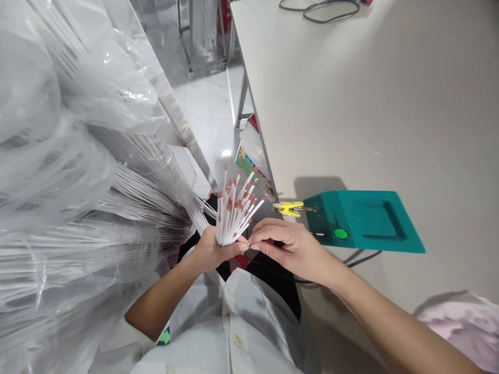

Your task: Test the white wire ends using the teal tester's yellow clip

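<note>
- While the left hand point(210, 252) is wrapped snugly around a bunch of white wires point(231, 226), the right hand point(291, 245) sits right next to it, at about 3 o'clock.
- Those wires stand up from the left fist, pretty much dead centre of the view, tips fanning out between 12 and 1 o'clock. The ends are reddish, kinda coppery.
- Right thumb and forefinger are bunched together at the tip of the left thumb. Can't tell if they're pinching something, it's too tiny to make out.
- Over at 3 o'clock from the hands there's a teal box point(368, 218) lying on the pale table point(351, 104), with a green button point(341, 234) on it.
- A yellow clip point(289, 208) pokes out of that box toward 9 o'clock, just above the right hand.
- Loads more wires under clear plastic point(42, 166) fill everything from 8 to 11 o'clock.
- Just past the wire tips, around 1 o'clock, a printed bag point(251, 161) shows beside the table edge.
- Further out: a metal rack on wheels point(191, 41) near 11, a looped dark cord point(331, 21) near 1, some pinkish cloth point(463, 322) near 4.
</note>
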The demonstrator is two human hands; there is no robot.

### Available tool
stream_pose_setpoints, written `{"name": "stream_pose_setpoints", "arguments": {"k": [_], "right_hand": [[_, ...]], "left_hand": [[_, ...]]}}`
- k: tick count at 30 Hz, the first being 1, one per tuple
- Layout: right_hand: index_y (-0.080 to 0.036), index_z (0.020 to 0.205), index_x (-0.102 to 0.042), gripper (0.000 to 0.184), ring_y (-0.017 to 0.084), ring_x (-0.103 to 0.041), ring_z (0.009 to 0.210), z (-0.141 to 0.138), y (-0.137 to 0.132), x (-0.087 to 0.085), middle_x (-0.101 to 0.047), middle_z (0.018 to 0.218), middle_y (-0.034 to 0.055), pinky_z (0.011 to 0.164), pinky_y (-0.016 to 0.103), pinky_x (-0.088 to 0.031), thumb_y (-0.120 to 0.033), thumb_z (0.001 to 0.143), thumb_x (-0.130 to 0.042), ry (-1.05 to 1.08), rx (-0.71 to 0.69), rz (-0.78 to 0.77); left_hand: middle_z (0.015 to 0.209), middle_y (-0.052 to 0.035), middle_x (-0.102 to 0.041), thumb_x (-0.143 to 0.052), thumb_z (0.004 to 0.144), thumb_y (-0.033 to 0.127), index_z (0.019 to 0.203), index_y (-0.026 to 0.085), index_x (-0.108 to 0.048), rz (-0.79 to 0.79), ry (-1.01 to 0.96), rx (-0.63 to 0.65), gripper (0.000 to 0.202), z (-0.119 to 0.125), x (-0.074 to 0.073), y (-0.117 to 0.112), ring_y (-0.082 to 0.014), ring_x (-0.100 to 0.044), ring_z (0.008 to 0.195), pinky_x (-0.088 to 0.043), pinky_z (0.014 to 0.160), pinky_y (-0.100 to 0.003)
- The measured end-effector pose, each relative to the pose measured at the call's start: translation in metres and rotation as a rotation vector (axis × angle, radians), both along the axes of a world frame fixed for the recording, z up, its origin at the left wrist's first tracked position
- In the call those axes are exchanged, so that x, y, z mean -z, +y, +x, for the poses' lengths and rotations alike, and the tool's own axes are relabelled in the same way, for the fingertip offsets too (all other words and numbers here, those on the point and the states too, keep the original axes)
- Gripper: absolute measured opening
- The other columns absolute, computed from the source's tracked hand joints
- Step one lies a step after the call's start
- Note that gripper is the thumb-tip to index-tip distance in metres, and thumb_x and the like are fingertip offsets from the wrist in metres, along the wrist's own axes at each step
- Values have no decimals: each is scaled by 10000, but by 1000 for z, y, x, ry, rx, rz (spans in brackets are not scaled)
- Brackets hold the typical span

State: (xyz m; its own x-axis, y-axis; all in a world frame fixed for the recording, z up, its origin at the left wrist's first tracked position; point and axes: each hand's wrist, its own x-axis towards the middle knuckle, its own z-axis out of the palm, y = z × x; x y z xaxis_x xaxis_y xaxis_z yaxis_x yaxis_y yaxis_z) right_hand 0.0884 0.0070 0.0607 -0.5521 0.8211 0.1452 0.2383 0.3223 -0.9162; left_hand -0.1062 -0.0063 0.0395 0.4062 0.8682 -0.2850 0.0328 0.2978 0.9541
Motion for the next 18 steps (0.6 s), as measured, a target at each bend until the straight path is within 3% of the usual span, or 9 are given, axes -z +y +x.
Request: {"name": "stream_pose_setpoints", "arguments": {"k": [5,10,14,18], "right_hand": [[-200,771,-680,39,76,-551,581,-17,-7,12,-599,789,18,519,212,-466,-220,778,-647,400,143,-378],[-234,737,-709,80,23,-452,444,-40,-20,27,-587,777,-19,408,182,-358,-303,700,-728,709,288,-693],[-229,721,-723,162,10,-399,408,-53,-25,28,-599,699,-29,417,186,-304,-347,627,-780,849,390,-827],[-212,737,-724,186,28,-366,422,-57,-24,28,-537,536,-45,439,188,-283,-362,638,-773,885,355,-875]], "left_hand": [[504,10,-521,-728,636,372,675,113,-678,-150,-171,-91,267,-2,4,0,-63,-403,442,-274,428,-209],[508,13,-549,-758,589,361,648,130,-666,-242,-349,-165,256,1,6,-2,-62,-396,436,-270,443,-217],[498,-4,-563,-754,589,372,595,128,-636,-262,-422,-200,271,4,6,-4,-79,-422,448,-269,459,-226],[490,-11,-568,-760,576,377,588,130,-613,-312,-461,-220,288,7,7,-6,-107,-485,458,-291,466,-231]]}}
